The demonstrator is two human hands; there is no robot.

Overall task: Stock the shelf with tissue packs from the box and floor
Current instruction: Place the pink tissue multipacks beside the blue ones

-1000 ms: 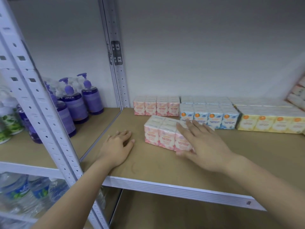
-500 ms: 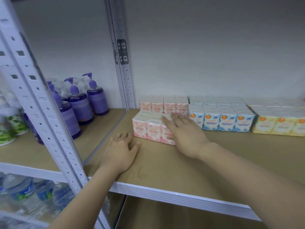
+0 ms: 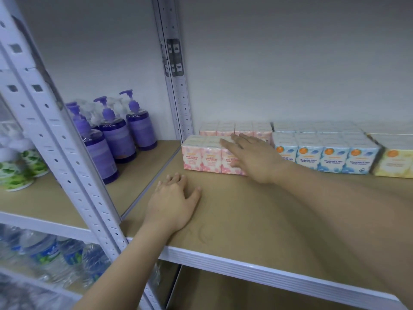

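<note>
Fingers (image 3: pixel 232 145) of the right hand (image 3: pixel 254 159) are lying flat and loosely spread on the rose tissue pack (image 3: pixel 206 156), having pushed it back toward the rear pink row (image 3: pixel 234 128). Left hand (image 3: pixel 172 204) is resting splayed nearby, so placement's nearly done.

To your left stand purple pump-top soap bottles (image 3: pixel 125 135), green-labelled white bottles (image 3: pixel 15 168), and clear plastic water bottles (image 3: pixel 49 260) below.
</note>
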